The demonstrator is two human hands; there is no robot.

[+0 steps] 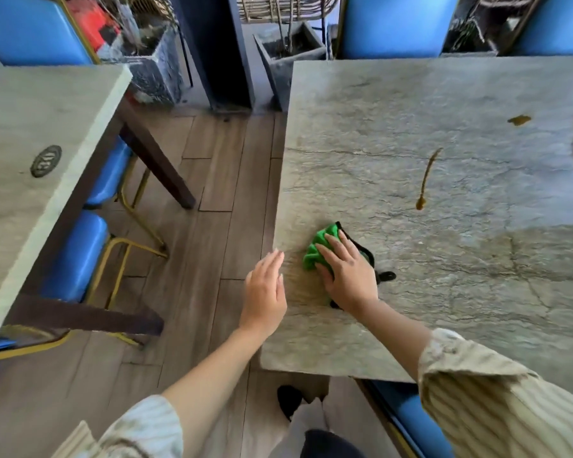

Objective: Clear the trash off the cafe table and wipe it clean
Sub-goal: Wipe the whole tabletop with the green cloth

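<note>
Soft green cloth (320, 251), light, bunches easily.
Your right hand (348, 276) presses it flat-fingered; left hand (265, 292) hovers empty, fingers straight; brown streak (427, 176) at 1 o'clock.

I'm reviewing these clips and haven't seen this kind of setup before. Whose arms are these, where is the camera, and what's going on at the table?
There is no robot here: a person wears a wide-angle camera on the head, looking down at their own arms. The right hand presses a green cloth flat on the stone-look table, near its left edge. The left hand is open, holds nothing and hovers at that edge. Two brown spills remain farther away: a long streak and a small blot. No trash shows on the table. Blue chairs and a second table stand around.
</note>
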